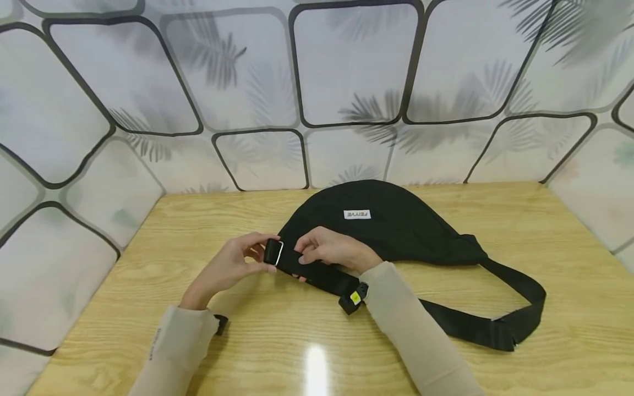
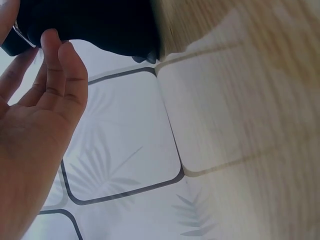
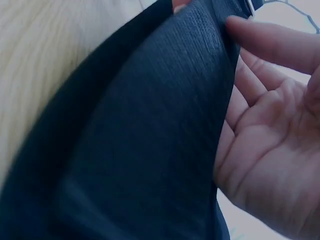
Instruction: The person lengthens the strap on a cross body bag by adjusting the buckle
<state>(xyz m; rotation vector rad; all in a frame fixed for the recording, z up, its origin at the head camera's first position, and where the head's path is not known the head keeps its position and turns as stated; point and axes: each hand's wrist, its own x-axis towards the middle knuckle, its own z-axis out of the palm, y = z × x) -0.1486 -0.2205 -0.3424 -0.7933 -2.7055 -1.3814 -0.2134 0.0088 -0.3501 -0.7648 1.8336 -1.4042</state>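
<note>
A black waist bag (image 1: 391, 231) with a small white label (image 1: 357, 214) lies on the wooden table, its curved side toward the back wall. At its left end, my left hand (image 1: 233, 267) pinches the black strap beside a metal slider buckle (image 1: 279, 253). Just right of that, my right hand (image 1: 329, 247) grips the same strap (image 3: 160, 115), thumb on top and fingers behind it. In the left wrist view, my left fingers (image 2: 70, 70) are bent near the buckle under the dark fabric. The strap runs on beneath my right forearm.
The rest of the strap (image 1: 525, 297) loops over the table at the right, with another fitting (image 1: 515, 345) on it. The wooden table (image 1: 247, 352) meets a patterned fabric wall (image 1: 346, 66) at the back and sides. Beige sleeves (image 1: 416, 330) cover both forearms.
</note>
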